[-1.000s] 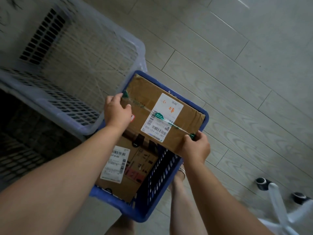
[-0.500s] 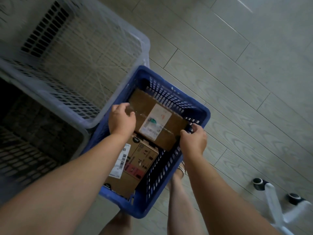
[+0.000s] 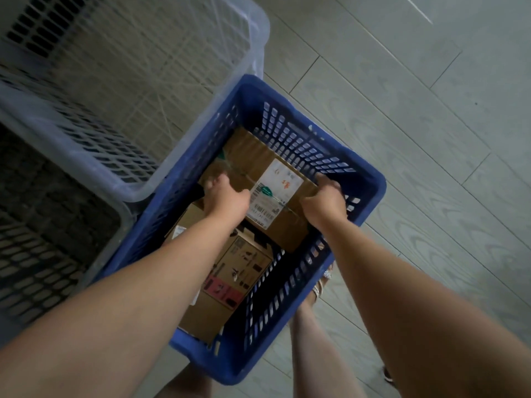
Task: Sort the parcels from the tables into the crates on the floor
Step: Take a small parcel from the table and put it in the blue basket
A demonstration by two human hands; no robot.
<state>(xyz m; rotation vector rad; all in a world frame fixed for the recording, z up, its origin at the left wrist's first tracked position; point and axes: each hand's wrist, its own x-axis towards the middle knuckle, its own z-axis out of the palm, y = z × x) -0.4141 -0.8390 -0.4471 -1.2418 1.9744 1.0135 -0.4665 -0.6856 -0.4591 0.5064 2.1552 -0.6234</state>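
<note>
Parcel in crate, label up.
Long axis runs crosswise, wall to wall; left hand and right hand grip its ends.

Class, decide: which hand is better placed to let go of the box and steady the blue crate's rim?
Right, probably. The right hand holds the box close against the blue crate's side wall; the left hand holds its other end nearer the middle, above a second box.

top parcel label blurred, lower parcel partly hidden
</note>
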